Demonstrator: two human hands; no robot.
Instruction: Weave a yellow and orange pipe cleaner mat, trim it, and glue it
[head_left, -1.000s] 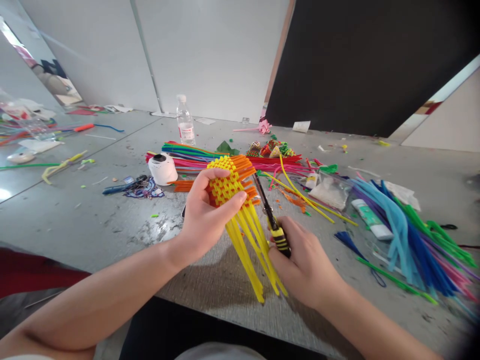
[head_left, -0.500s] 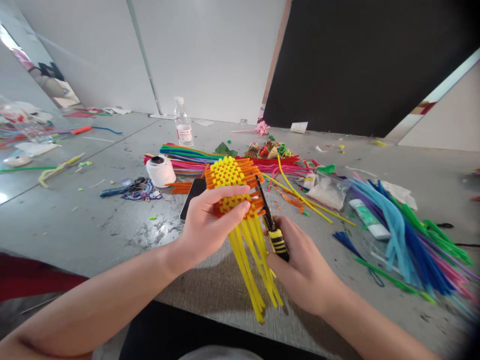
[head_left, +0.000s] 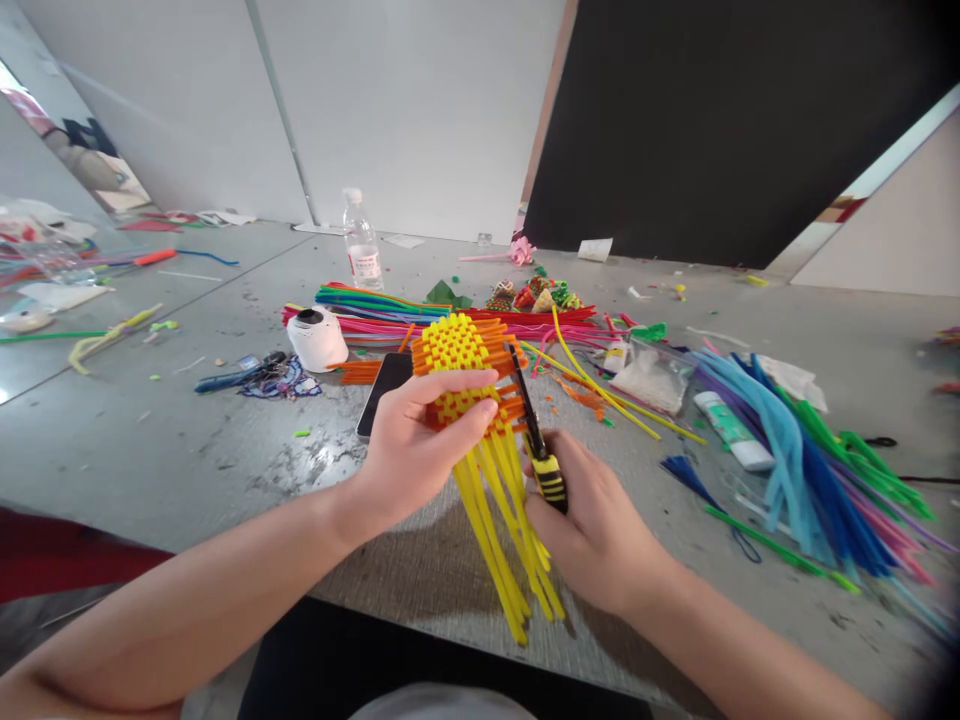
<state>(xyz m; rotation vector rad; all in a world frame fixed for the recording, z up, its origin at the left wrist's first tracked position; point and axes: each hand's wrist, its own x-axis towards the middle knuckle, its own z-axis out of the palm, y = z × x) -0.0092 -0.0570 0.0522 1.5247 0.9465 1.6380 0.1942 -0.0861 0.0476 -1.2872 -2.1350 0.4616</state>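
Note:
My left hand [head_left: 412,430] is closed on a woven piece [head_left: 454,342] of yellow and orange strips, pinching it between thumb and fingers above the table. Long yellow strip ends [head_left: 491,530] hang down from it towards me. Short orange ends stick out along its right side. In my right hand [head_left: 592,530] are scissors [head_left: 551,480] with a black and yellow striped handle. Their dark blades point up and lie against the orange ends at the right edge of the weave. Whether the blades are parted is hard to see.
Behind the weave lie a phone [head_left: 382,395], a white thread cone [head_left: 318,340] and bundles of coloured strips [head_left: 375,300]. A water bottle [head_left: 362,245] stands farther back. To the right are a tube [head_left: 733,430], a plastic bag [head_left: 652,375] and blue strips [head_left: 799,450].
The scissors and my right hand have shifted very slightly left along the weave's right edge. The whole view has drifted a little; both hands keep their hold.

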